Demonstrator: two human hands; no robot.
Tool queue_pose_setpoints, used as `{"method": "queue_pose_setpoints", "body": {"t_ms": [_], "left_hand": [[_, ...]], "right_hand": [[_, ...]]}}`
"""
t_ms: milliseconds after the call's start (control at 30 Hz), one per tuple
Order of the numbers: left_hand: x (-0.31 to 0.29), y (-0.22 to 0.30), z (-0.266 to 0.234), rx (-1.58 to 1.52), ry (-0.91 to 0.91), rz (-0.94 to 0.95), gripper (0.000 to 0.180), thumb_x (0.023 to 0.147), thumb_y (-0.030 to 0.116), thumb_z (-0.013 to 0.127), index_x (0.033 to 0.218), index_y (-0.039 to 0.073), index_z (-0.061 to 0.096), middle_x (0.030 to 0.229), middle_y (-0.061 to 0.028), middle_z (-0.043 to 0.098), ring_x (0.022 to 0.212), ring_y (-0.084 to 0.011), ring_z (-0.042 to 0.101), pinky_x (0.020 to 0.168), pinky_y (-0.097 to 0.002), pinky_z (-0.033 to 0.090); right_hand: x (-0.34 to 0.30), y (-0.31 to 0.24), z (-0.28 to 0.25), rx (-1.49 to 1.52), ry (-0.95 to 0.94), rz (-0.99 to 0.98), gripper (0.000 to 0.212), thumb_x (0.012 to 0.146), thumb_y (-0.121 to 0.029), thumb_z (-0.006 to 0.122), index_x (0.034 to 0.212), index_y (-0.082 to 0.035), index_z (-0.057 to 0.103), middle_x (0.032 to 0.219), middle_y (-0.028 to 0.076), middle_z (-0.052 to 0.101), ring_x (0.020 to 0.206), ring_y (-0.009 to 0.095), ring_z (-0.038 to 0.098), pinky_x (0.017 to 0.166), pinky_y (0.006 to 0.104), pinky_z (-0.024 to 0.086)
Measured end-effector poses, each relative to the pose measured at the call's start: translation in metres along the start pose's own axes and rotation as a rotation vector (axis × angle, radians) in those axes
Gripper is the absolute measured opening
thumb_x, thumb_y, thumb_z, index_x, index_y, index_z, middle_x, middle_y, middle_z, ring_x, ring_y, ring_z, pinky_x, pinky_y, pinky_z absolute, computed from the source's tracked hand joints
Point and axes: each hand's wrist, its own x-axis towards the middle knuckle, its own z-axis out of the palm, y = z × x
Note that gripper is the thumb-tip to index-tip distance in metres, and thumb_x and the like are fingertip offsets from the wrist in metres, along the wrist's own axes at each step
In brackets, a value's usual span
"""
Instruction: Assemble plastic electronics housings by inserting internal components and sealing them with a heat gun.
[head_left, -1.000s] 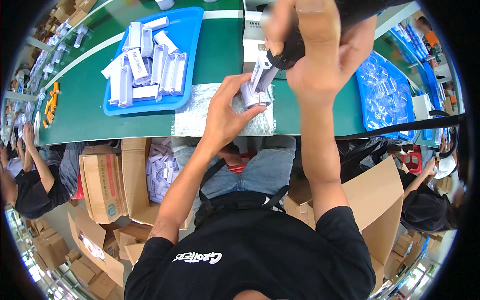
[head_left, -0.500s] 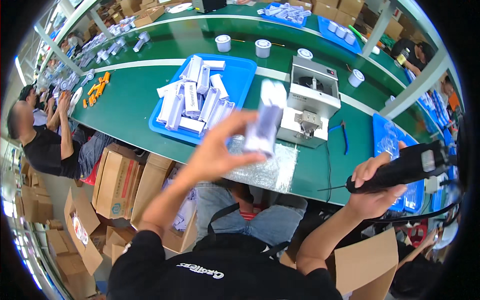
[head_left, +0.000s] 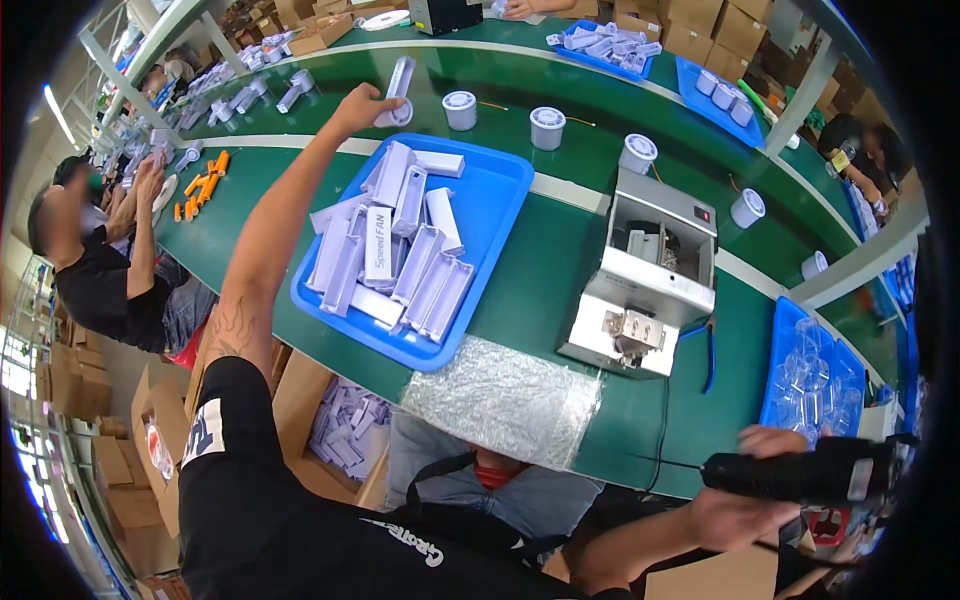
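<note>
My left hand (head_left: pixel 362 108) reaches out over the far belt, thumb and fingers closed on a white plastic fan casing (head_left: pixel 401 76). The casing has a long hollow handle and a round end, held low at the belt surface; I cannot tell whether it rests there. In my right hand (head_left: pixel 745 510) is a black electric screwdriver (head_left: pixel 790 474), its thin bit pointing left over the bench's near edge. Between me and the belt sits a blue tray (head_left: pixel 490 230) heaped with white handle shells (head_left: pixel 378 245). White round fan heads (head_left: pixel 460 110) stand on the belt beside my left hand.
A grey metal machine (head_left: pixel 640 270) stands right of the tray, with blue-handled pliers (head_left: pixel 711 358) beside it. A silvery sheet (head_left: pixel 500 400) covers the near bench edge. Clear plastic parts fill a blue tray (head_left: pixel 775 390) at right. Orange cylinders (head_left: pixel 205 185) lie left, near a co-worker (head_left: pixel 110 270).
My left hand has carried the fan casing from above the near bench edge out to the far belt on the left. The right hand with the screwdriver has come lower in view.
</note>
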Motion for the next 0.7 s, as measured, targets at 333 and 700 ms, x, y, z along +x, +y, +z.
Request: {"method": "queue_pose_setpoints", "body": {"t_ms": [333, 700], "left_hand": [[0.029, 0.068, 0.085, 0.071, -0.230, 0.641, 0.052, 0.104, 0.050, 0.068, 0.135, 0.008, 0.065, 0.133, -0.0179, 0.067, 0.115, -0.0346, 0.067, 0.099, -0.0425, 0.055], [-0.006, 0.021, 0.049, -0.077, -0.359, 0.399, 0.068, 0.087, 0.045, 0.088, 0.140, 0.008, 0.067, 0.107, -0.0128, 0.076, 0.095, -0.0218, 0.070, 0.086, -0.0373, 0.056]], "right_hand": [[-0.063, 0.012, 0.098, -0.133, -0.204, 0.124, 0.030, 0.101, -0.018, 0.061, 0.118, 0.007, 0.065, 0.094, 0.024, 0.071, 0.085, 0.033, 0.070, 0.070, 0.0414, 0.057], [0.001, 0.102, 0.267, -0.496, -1.016, 0.081, 0.026, 0.094, 0.000, 0.068, 0.119, -0.006, 0.072, 0.103, 0.017, 0.066, 0.084, 0.038, 0.070, 0.076, 0.0474, 0.057]]}}
